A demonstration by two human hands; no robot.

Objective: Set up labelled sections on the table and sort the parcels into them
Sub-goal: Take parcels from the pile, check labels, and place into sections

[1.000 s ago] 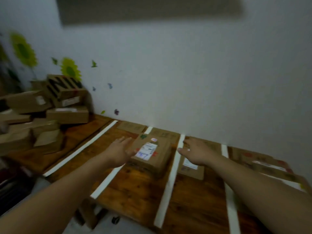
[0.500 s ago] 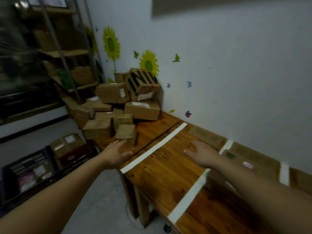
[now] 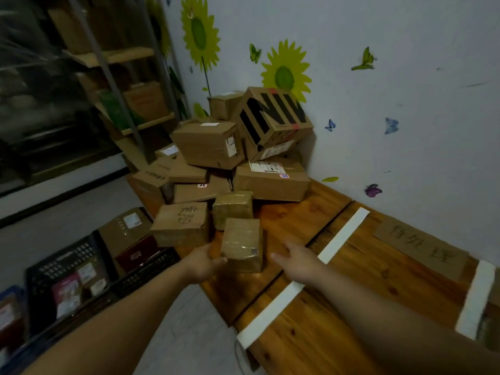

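A small brown parcel [image 3: 241, 244] wrapped in shiny tape sits on the wooden table [image 3: 297, 220], near its front edge. Its long side runs away from the person, toward the heap of boxes in the corner. Just behind it sits another taped parcel [image 3: 233, 208], and a box with writing on top [image 3: 180, 223] is close on the left.

The left hand [image 3: 201, 263] is against the small parcel's near left corner. Its fingers are hidden, so I cannot tell if it grips the parcel. The right hand [image 3: 300, 262] has straight, spread fingers that point at the parcel, with a small gap between them and it.

A big box with black letters [image 3: 273, 117] leans at the top of the heap. A white tape strip [image 3: 343, 234] crosses the table to the right, and a cardboard label [image 3: 419, 244] lies by the wall. A black crate [image 3: 67, 266] stands on the floor.
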